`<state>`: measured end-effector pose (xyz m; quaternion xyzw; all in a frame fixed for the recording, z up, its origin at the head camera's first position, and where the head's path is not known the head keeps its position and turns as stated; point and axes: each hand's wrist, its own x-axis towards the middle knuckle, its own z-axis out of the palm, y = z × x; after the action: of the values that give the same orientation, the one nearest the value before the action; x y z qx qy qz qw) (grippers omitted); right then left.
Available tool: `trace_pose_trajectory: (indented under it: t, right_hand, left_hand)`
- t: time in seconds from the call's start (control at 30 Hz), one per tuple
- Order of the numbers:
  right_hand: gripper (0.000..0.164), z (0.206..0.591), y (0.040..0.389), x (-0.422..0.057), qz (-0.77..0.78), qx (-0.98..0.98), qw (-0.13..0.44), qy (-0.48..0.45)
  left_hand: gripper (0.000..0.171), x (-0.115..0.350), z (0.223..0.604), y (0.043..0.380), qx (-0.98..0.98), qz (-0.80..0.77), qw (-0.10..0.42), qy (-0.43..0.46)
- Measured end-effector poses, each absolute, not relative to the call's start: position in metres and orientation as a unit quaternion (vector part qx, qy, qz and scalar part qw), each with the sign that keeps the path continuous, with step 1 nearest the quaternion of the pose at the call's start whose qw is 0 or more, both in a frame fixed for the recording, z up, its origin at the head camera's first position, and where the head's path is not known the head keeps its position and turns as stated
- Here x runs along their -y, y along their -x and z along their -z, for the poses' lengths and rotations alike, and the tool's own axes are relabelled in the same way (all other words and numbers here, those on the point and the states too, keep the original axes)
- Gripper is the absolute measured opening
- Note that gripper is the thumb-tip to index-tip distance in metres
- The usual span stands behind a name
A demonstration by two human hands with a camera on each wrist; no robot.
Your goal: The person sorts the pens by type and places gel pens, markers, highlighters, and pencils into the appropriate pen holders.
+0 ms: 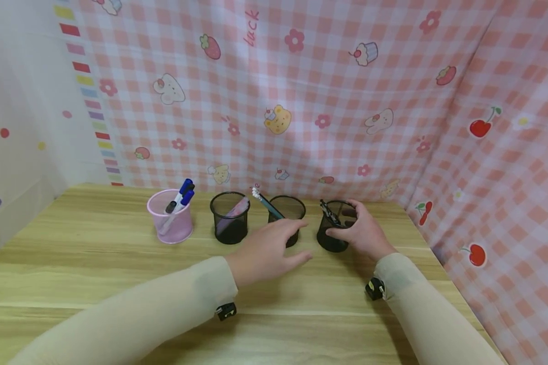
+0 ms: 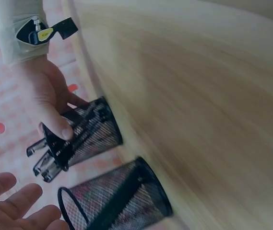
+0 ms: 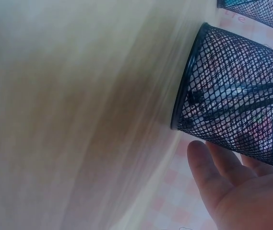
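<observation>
At the right end of a row of pen holders, my right hand (image 1: 367, 235) grips a black mesh pen holder (image 1: 332, 242), thumb on the near side and fingers around the far side. Dark pens (image 1: 330, 213) with clips lean inside it. My left hand (image 1: 269, 253) is held in front of another black mesh pen holder (image 2: 126, 199), its fingers apart and nothing in them. A teal pen (image 1: 270, 208) with a white top leans in that holder, partly hidden by the left hand in the head view. Both holders stand upright on the wooden table (image 1: 301, 324).
Farther left stand a black mesh holder (image 1: 230, 233) with a pinkish-purple flat item (image 1: 234, 214) and a pink mesh holder (image 1: 173, 230) with blue- and black-capped markers (image 1: 182, 198). A checked curtain (image 1: 255, 126) hangs behind the table and along its right side.
</observation>
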<state>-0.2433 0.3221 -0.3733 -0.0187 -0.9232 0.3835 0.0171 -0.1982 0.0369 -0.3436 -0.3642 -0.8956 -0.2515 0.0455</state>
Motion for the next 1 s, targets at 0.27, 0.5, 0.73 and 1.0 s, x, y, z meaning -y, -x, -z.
trace_pose_trajectory:
  t: [0.27,0.5,0.73,1.0]
  right_hand:
    - [0.113,0.373,0.244,-0.322,-0.382,0.924,0.016,0.024]
    - [0.112,0.372,0.242,-0.323,-0.374,0.927,0.015,0.029]
    - [0.115,0.372,0.242,-0.323,-0.346,0.938,0.008,0.033]
    - [0.117,0.371,0.241,-0.323,-0.317,0.948,0.020,0.028]
  left_hand:
    - [0.079,0.000,0.353,0.195,0.907,0.224,0.045,0.354]
    - [0.086,0.030,0.362,0.189,0.925,0.184,0.047,0.329]
    - [0.093,0.056,0.367,0.182,0.942,0.165,0.027,0.291]
    - [0.100,0.081,0.372,0.177,0.957,0.144,0.004,0.251]
